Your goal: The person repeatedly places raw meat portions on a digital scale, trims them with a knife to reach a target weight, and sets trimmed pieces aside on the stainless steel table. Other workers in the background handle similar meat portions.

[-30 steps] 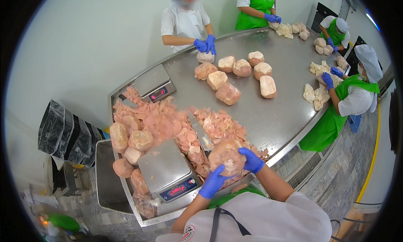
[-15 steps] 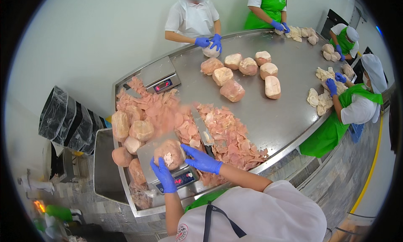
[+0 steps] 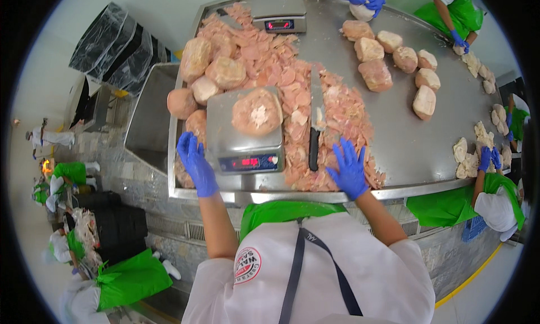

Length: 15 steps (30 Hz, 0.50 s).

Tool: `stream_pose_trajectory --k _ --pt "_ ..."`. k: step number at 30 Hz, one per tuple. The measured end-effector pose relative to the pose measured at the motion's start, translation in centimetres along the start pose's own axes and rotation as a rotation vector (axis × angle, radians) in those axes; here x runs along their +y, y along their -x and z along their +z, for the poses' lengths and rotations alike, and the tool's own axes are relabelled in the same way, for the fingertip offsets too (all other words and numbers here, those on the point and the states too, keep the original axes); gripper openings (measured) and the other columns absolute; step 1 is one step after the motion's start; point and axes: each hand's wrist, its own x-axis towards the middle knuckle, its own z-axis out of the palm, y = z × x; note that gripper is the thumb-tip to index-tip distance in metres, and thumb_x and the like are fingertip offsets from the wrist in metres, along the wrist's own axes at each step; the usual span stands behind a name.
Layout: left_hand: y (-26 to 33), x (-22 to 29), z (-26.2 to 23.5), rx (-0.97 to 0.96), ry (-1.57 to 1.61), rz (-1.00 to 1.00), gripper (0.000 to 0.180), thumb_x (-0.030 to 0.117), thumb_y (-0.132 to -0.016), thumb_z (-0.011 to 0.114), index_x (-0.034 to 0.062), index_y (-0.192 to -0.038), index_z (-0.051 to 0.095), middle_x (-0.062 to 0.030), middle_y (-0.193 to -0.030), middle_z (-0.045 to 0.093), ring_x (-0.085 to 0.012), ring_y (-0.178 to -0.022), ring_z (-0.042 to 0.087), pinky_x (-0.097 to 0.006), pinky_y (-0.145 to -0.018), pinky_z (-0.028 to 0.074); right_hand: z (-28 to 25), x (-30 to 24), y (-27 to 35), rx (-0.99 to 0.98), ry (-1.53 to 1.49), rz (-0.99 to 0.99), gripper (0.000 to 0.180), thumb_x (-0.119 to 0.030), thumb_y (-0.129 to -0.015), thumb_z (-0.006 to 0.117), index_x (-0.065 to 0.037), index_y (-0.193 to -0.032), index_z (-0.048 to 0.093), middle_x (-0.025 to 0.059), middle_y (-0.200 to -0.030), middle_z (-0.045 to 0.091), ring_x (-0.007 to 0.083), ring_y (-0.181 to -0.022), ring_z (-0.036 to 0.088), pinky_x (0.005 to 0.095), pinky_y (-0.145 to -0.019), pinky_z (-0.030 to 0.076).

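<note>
A rounded lump of pale pink meat (image 3: 257, 111) with a whitish crumbly patch on top rests on the steel plate of a digital scale (image 3: 217, 136). My left hand (image 3: 198, 166), blue-gloved and open, holds nothing just left of the scale's red-lit display. Open too is my right hand (image 3: 350, 169), fingers spread, over or touching the thin meat slices (image 3: 343, 113); whether it presses on them I cannot tell. Between the scale and that hand lies a large knife (image 3: 315, 138) with a black handle, its handle end toward me, among the slices.
Several meat lumps (image 3: 196, 60) are heaped left of the scale, and more lumps (image 3: 375, 75) stand on the steel table (image 3: 405, 144). A second scale (image 3: 279, 15) sits at the far side. A steel bin (image 3: 152, 119) adjoins the table's left. Gloved co-workers (image 3: 500, 195) handle meat opposite and at right.
Both my hands have come off the meat lump, which now lies on the scale by itself. My hands have drawn apart, and the whole view has turned.
</note>
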Motion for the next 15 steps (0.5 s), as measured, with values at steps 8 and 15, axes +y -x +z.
stream_pose_trajectory --k 8,15 --pt "0.5 0.4 -1.5 -0.056 0.057 -0.009 0.025 0.012 -0.096 0.063 0.0102 -0.121 0.061 -0.0013 -0.117 0.061 -0.0112 -0.105 0.056 -0.028 -0.092 0.044 1.6 4.0 -7.2 0.290 -0.002 0.043 0.065 -0.035 -0.093 0.066 -0.012 -0.149 0.043 0.0144 -0.152 0.041 0.0311 -0.141 0.039 0.0606 -0.120 0.015" --pt "1.3 -1.1 -1.6 -0.181 0.034 -0.106 0.028 0.012 -0.096 0.063 0.0120 -0.124 0.059 0.0015 -0.117 0.060 -0.0110 -0.106 0.056 -0.029 -0.095 0.044 -0.1 -4.1 -16.9 0.270 -0.546 0.015 0.054 -0.030 -0.097 0.064 -0.004 -0.142 0.049 0.0181 -0.147 0.044 0.0360 -0.137 0.043 0.0439 -0.116 0.033"
